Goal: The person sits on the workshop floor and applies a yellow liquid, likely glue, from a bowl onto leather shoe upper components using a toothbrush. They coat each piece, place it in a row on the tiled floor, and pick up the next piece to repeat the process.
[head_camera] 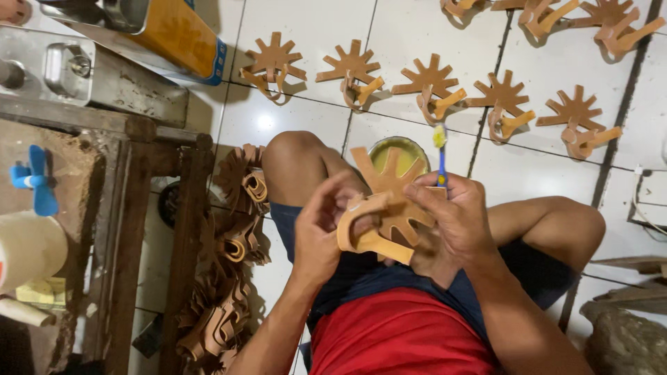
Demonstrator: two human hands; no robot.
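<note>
1. At frame centre, the left hand pinches a tan star-shaped leather piece.
2. The right hand grips the piece and a blue brush.
3. Behind it sits what appears to be a glue tin.

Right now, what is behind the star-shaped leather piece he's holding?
Behind the star-shaped leather piece shows a round tin of yellowish glue on the tiled floor. The piece and hands cover its lower part.

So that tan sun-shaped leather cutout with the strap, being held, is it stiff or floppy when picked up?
The tan sun-shaped leather cutout is probably semi-stiff: its rays stay spread while both hands grip it. Its strap curls into a loop, so it likely bends readily. It looks thin, so probably light.
</note>
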